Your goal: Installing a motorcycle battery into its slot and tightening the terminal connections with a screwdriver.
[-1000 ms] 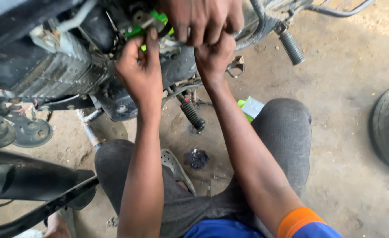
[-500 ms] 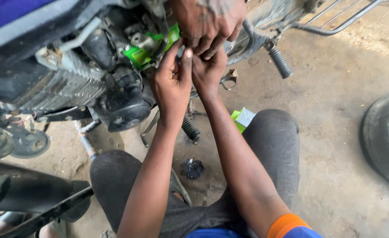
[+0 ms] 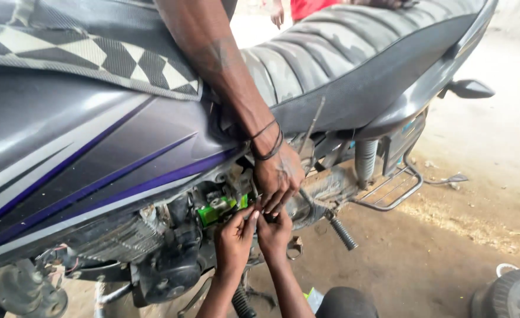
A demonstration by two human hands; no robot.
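A motorcycle with a grey and purple tank fills the view. Low on its engine sits a small green part. My left hand reaches up from below, its fingertips bunched just right of the green part. Beside it, my right hand has its fingers up against the same spot. Another person's hand, with black bands on the wrist, comes down over the seat and meets my fingers there. What sits between the fingers is hidden.
A footpeg sticks out right of my hands, with a metal rack behind it. A tyre lies at the bottom right on the dirt floor. A green and white packet lies by my knee.
The view has tilted up, so the tank and seat now fill the frame. My two hands have stayed together at the spot by the green part, with the other person's hand still on it.
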